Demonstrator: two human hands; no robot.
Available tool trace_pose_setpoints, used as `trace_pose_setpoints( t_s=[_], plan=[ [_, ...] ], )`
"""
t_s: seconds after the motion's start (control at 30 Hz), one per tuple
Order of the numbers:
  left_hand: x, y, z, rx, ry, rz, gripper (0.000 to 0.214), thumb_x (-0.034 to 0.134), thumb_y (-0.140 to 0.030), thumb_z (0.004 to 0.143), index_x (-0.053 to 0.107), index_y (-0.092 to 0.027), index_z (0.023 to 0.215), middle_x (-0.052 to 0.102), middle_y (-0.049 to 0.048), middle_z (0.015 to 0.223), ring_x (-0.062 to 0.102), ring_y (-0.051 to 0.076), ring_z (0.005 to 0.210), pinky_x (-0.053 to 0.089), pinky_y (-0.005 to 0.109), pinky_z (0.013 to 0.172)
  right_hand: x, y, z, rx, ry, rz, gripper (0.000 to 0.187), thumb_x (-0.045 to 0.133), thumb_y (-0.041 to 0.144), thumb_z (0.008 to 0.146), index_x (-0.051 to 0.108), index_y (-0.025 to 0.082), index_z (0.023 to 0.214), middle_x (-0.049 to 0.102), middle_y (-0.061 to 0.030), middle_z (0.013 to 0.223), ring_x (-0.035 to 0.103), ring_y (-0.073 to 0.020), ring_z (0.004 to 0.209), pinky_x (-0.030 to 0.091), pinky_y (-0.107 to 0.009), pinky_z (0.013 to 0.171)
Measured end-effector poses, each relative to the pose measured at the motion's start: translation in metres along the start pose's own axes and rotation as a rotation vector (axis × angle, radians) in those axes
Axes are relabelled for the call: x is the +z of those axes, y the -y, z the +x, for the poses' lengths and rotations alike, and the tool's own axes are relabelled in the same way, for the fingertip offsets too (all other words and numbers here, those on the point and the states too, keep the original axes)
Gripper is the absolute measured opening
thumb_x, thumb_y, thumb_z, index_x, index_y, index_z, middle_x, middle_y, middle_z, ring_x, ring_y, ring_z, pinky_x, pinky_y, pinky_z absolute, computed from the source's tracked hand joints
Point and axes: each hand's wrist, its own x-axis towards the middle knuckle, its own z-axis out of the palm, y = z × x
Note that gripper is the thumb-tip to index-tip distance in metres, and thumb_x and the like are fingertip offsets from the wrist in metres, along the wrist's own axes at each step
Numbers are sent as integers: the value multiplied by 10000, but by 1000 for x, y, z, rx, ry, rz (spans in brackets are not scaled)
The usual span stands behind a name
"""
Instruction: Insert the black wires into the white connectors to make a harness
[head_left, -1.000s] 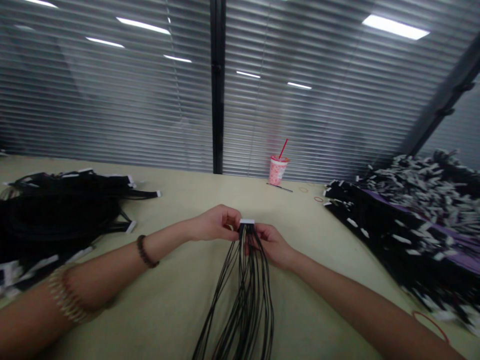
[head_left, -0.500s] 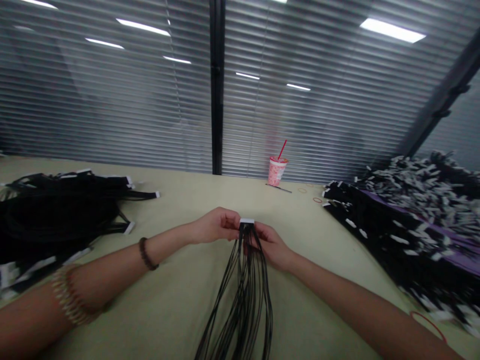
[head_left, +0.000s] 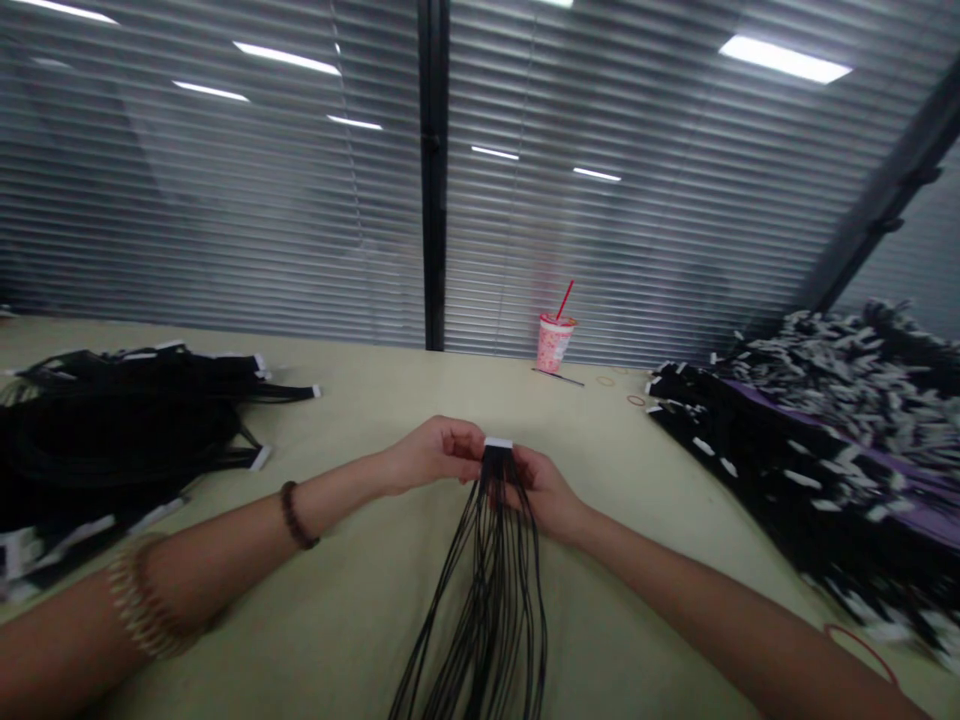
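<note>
A white multi-pin connector (head_left: pixel 498 442) is held above the table, at the centre of the view, and a bundle of black wires (head_left: pixel 487 600) is suspended from it. The connector is pinched from its left side by the left hand (head_left: pixel 435 452), while the wires directly below it are grasped by the right hand (head_left: pixel 544 490). Both hands are closed in a firm grip.

Coiled black cables (head_left: pixel 112 430) with white ends are placed on the pale table (head_left: pixel 360 385) to the left. A heap of similar cables (head_left: pixel 810 450) is stacked on a purple sheet to the right. A pink cup (head_left: pixel 555 342) with a red straw is positioned at the far edge.
</note>
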Motion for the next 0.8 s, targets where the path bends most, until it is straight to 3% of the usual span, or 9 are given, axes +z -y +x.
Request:
trace_pose_setpoints(
  t_s=[0.1, 0.2, 0.3, 0.43, 0.8],
  plan=[
    [4, -1, -1, -1, 5, -17, 163, 666, -182, 648, 583, -124, 776, 606, -8, 693, 545, 90, 624, 412, 227, 627, 0, -4, -2, -116, -80, -77, 488, 709, 351, 616, 383, 168, 929, 502, -7, 796, 489, -84, 647, 417, -198, 584],
    [8, -3, -2, -1, 19, -28, 138, 637, -189, 687, 621, -117, 803, 631, 13, 731, 557, 97, 650, 423, 239, 660, -1, -1, -5, -264, -169, -306, 561, 673, 291, 662, 328, 186, 1091, 484, -48, 946, 504, -101, 707, 428, -222, 621],
    [12, -6, -4, 5, 22, -45, 148, 629, -198, 701, 645, -121, 826, 651, 24, 756, 567, 99, 658, 428, 237, 665, -1, 8, -7, -417, -244, -589, 595, 661, 247, 667, 359, 195, 1177, 448, -79, 1059, 496, -142, 843, 434, -260, 702],
    [14, -10, -6, 7, 13, -46, 160, 623, -231, 710, 669, -126, 823, 668, 34, 756, 572, 103, 643, 435, 231, 641, -1, 19, -8, -565, -228, -824, 536, 614, 195, 706, 422, 214, 1206, 412, -81, 1115, 434, -173, 1013, 411, -293, 825],
    [20, -19, -10, 32, -60, -21, 164, 637, -254, 683, 664, -108, 750, 660, 32, 682, 568, 113, 598, 437, 236, 618, -1, 25, -13, -707, -304, -1144, 553, 558, 282, 774, 356, 215, 1284, 415, -100, 1104, 414, -204, 1023, 390, -365, 841]
  ],
)
